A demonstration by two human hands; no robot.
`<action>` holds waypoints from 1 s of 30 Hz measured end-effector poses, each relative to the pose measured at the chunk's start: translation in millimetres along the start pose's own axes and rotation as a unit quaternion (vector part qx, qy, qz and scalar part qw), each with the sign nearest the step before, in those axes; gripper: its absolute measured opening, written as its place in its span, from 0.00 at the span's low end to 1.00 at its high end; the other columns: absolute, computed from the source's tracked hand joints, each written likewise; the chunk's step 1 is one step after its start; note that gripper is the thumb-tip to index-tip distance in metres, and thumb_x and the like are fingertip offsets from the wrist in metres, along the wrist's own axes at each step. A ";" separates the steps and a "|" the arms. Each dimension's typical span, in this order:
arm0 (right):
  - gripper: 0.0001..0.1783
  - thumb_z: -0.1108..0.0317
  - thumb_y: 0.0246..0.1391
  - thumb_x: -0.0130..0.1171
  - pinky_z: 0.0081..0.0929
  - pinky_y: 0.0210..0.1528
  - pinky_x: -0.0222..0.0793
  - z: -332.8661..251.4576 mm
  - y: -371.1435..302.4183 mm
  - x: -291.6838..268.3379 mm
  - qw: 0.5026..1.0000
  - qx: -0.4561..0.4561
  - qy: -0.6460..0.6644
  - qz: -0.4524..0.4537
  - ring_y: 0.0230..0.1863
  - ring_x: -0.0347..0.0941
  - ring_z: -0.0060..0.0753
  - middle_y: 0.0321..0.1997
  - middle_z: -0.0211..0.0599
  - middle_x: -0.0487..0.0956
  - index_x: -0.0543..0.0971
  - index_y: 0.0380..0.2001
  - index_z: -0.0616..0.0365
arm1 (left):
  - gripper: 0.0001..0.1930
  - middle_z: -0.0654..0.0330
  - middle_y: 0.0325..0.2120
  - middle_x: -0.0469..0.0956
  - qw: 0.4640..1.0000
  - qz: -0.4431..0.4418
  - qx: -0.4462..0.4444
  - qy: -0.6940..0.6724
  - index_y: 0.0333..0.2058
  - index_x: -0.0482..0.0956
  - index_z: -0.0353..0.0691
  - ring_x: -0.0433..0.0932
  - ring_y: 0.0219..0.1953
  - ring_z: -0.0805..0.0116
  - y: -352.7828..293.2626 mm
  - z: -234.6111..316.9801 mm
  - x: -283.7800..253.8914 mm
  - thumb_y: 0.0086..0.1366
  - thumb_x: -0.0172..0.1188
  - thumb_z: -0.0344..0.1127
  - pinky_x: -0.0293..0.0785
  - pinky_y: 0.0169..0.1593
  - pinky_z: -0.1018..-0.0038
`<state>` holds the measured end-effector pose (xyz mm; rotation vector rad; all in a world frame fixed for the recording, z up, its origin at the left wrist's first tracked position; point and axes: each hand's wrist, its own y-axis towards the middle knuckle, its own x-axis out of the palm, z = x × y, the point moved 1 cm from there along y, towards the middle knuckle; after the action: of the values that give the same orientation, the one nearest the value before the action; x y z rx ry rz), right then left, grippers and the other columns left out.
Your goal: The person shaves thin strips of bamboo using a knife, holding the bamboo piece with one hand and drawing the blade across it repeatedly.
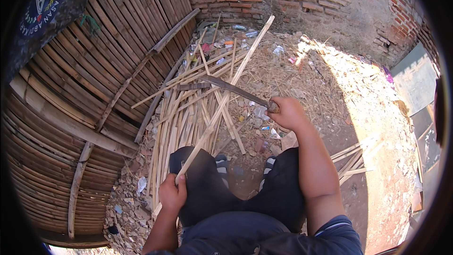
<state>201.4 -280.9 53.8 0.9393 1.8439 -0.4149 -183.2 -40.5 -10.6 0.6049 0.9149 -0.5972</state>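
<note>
left hand [173, 192] low and curled, right hand [287, 113] clenched farther forward

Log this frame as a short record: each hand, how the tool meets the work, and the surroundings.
Left hand: gripping a long pale strip near its lower end
Right hand: closed around the handle of a long-bladed knife
Blade and strip: cross in the picture; contact cannot be told
Ahead, left: pile of pale strips
Right: smaller bunch of strips, partly sunlit
Backdrop: slatted wall left, brick wall ahead
</note>
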 end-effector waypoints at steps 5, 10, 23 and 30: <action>0.17 0.56 0.50 0.71 0.54 0.44 0.77 -6.1 -8.0 10.3 0.993 -0.111 -0.016 -0.026 0.42 0.83 0.59 0.36 0.48 0.85 0.84 0.40 0.53 | 0.21 0.45 0.19 0.77 1.000 -0.014 -0.006 -0.003 0.31 0.77 0.38 0.80 0.24 0.37 1.5 -0.6 3.4 0.74 0.58 0.52 0.73 0.30 0.48; 0.16 0.62 0.45 0.70 0.51 0.41 0.76 -44.8 -17.0 24.2 0.967 -0.227 -0.050 -0.101 0.40 0.82 0.57 0.33 0.44 0.84 0.85 0.40 0.47 | 0.21 0.46 0.18 0.76 1.000 0.005 0.005 -0.002 0.31 0.77 0.38 0.79 0.23 0.38 -1.2 -0.2 1.9 0.74 0.58 0.51 0.72 0.30 0.49; 0.15 0.62 0.45 0.70 0.50 0.40 0.76 -30.3 -12.8 36.4 0.974 -0.221 -0.020 -0.041 0.38 0.82 0.56 0.33 0.43 0.83 0.81 0.37 0.51 | 0.20 0.50 0.16 0.75 0.997 -0.011 -0.014 -0.071 0.33 0.79 0.37 0.77 0.19 0.49 4.8 20.3 -4.2 0.75 0.60 0.50 0.70 0.27 0.57; 0.15 0.61 0.45 0.70 0.52 0.40 0.76 -32.7 -4.1 38.1 0.981 -0.180 0.005 -0.064 0.39 0.82 0.58 0.32 0.45 0.83 0.81 0.36 0.53 | 0.19 0.51 0.16 0.75 0.999 0.005 0.013 -0.037 0.36 0.80 0.36 0.78 0.19 0.47 6.0 17.8 6.6 0.76 0.59 0.49 0.71 0.27 0.56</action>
<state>169.9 -246.6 34.6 0.5779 1.9128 -0.1443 -166.3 -50.2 -6.5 0.6071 0.8347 -0.6198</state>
